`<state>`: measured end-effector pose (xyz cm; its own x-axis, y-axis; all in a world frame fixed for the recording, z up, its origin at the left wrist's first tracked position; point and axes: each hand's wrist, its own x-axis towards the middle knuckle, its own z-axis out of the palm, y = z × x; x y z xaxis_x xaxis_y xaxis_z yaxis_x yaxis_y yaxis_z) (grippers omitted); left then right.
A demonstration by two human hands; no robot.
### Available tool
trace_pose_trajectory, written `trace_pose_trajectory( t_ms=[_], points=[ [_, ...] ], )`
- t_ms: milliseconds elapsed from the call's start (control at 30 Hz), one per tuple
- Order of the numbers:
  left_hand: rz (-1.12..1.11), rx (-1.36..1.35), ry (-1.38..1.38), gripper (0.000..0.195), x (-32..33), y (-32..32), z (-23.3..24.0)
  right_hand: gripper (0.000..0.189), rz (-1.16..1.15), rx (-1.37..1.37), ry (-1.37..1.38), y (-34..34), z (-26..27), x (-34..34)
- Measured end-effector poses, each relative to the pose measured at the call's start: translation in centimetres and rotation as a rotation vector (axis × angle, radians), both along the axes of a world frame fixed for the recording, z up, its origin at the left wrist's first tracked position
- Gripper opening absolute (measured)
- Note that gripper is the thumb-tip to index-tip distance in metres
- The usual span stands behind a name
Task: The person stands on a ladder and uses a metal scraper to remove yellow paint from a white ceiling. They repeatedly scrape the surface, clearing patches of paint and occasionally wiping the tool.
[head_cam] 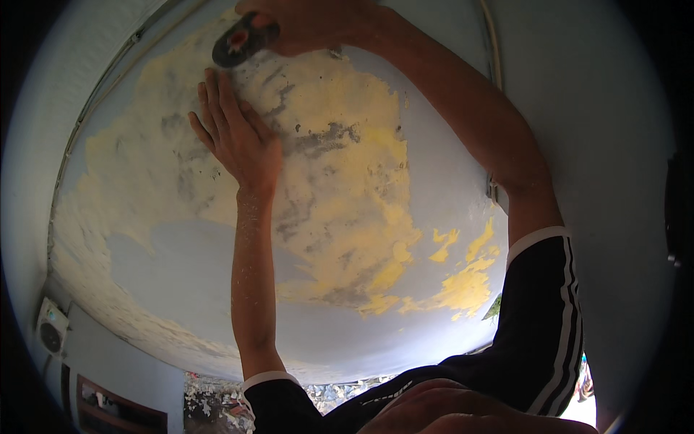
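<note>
A wall or ceiling surface (347, 179) fills most of the view, its paint partly stripped to yellow, cream and grey patches beside pale blue paint. Flat against it, fingers spread, lies my left hand (238, 135), holding nothing; pale flecks cling to that forearm. Above and to the right of it, my right hand (309, 27) is closed around a dark hand tool (245, 40) with a red and white mark on its rounded end. The tool's end is just above my left fingertips. Its working part cannot be made out, and the top of my right hand is cut off by the picture's edge.
A pipe or cable (81, 116) runs along the surface's left edge, another (494, 49) at the upper right. An air-conditioner outdoor unit (52, 327) hangs at lower left, above a wood-framed opening (122, 407). Loose paint flakes (336, 393) lie below.
</note>
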<state>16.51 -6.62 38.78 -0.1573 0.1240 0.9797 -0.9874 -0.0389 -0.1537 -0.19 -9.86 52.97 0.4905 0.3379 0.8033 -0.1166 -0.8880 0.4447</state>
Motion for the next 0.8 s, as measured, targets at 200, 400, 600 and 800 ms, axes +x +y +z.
trace_pose_trajectory(
  t_ms=[200,400,600,800],
  points=[
    [-0.074,0.058,-0.055,0.061,0.1,-0.3,0.1,0.034,-0.261,-0.369,-0.239,1.1,-7.9,4.7],
    [-0.040,0.093,-0.065,0.069,3.6,-1.3,-0.9,0.040,-0.211,-0.251,-0.260,1.4,-6.7,4.3],
    [-0.032,0.035,-0.008,0.052,0.6,-1.0,-0.6,0.025,-0.134,-0.187,-0.391,-0.2,-7.4,1.6],
    [-0.130,0.160,-0.001,0.065,2.4,-0.2,-0.5,0.029,-0.109,-0.114,-0.340,2.1,-8.0,4.7]
  ],
)
